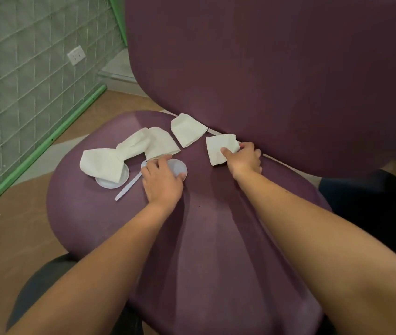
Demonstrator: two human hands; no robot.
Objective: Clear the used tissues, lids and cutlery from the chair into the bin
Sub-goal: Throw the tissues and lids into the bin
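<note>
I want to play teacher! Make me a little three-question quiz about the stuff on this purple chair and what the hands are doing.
1. True or false: the right hand grips a tissue near the chair back.
2. What does the left hand grip? A) the spoon B) a round lid C) a cup
3. Fill in: the other lid lies partly under a ____.

Key:
1. True.
2. B, the round lid; the spoon lies beside that hand on the seat.
3. Tissue: the big tissue covers part of it.
</note>
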